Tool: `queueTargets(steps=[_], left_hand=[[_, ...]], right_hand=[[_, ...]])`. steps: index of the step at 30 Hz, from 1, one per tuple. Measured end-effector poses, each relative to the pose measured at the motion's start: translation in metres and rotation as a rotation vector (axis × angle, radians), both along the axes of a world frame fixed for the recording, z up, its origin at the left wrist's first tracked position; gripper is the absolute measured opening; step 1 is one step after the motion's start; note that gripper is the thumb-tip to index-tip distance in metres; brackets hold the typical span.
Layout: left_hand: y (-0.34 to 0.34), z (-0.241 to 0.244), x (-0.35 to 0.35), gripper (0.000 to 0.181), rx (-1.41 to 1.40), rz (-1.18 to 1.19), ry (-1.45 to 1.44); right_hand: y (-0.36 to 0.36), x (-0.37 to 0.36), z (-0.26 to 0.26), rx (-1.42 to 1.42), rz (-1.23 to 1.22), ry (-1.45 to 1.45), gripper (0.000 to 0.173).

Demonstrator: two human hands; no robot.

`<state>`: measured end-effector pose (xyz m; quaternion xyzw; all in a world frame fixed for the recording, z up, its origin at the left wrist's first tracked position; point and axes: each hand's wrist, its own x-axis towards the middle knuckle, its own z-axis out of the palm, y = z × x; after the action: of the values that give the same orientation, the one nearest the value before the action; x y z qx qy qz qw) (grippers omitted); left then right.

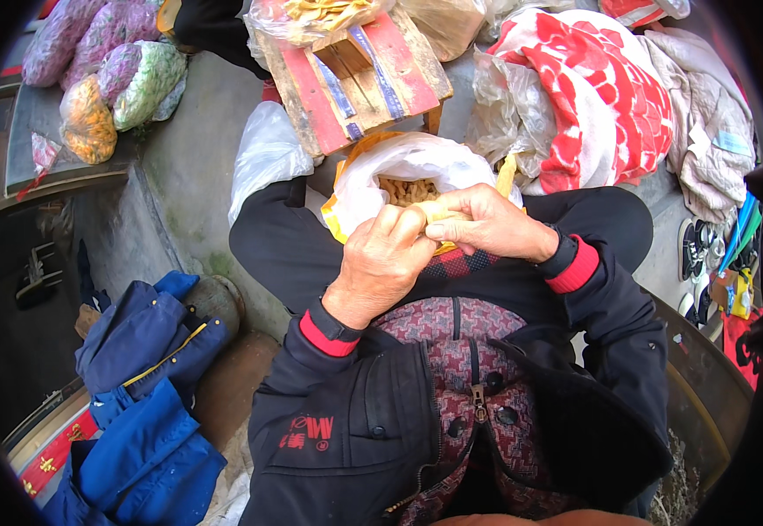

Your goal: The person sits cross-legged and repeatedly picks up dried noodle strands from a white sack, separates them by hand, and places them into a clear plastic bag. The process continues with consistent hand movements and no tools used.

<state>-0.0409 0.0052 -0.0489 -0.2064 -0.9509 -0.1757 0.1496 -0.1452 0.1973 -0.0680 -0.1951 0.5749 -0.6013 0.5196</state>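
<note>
Both hands meet over an open white plastic bag (444,152) that stands between my bent legs, inside a yellow bag (334,220). Brown, strip-like pieces (407,191) lie in it. My left hand (388,260) is curled, its fingers pinching one end of a pale yellowish, leaf-like piece (444,214). My right hand (496,223) holds the same piece from the other side with thumb and fingers. What the piece is, I cannot tell. Another pale yellow strip (506,176) sticks up at the bag's right rim, just behind my right hand.
A low wooden stand (407,72) with a slotted block is beyond the bag, bearing a plastic bag of yellow strips (329,12). A red-and-white cloth (608,98) covers something at right. Filled bags (151,82) lie upper left, blue clothes (151,454) lower left. Another person's dark-clad leg (217,33) shows at top.
</note>
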Motion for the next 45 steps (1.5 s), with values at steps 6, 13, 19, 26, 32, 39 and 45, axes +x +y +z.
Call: queueTargets(steps=[6, 13, 19, 26, 32, 39, 45], left_hand=[[0.005, -0.009, 0.004, 0.013, -0.044, 0.133, 0.19], [-0.009, -0.027, 0.003, 0.027, 0.308, 0.333, 0.211], [-0.015, -0.019, -0.001, 0.026, 0.397, 0.341, -0.003], [-0.005, -0.013, 0.011, 0.02, 0.145, 0.174, 0.074], [0.003, -0.031, 0.004, 0.017, 1.088, 0.292, -0.524], [-0.024, -0.027, 0.008, 0.016, 1.618, 0.424, -0.813], [-0.035, -0.035, 0.008, 0.022, 1.508, 0.442, -0.729]], right_hand=[[-0.01, 0.006, -0.005, -0.152, -0.237, -0.248, 0.029], [-0.012, 0.007, -0.001, -0.251, -0.102, -0.215, 0.018], [-0.018, 0.007, -0.011, -0.097, -0.19, 0.198, 0.014], [-0.01, 0.007, -0.017, -0.175, -0.298, 0.21, 0.036], [-0.015, 0.01, -0.023, -0.26, -0.219, 0.046, 0.037], [0.007, -0.005, -0.007, -0.073, -0.102, 0.123, 0.036], [0.015, -0.01, -0.023, -0.004, -0.002, 0.823, 0.025]])
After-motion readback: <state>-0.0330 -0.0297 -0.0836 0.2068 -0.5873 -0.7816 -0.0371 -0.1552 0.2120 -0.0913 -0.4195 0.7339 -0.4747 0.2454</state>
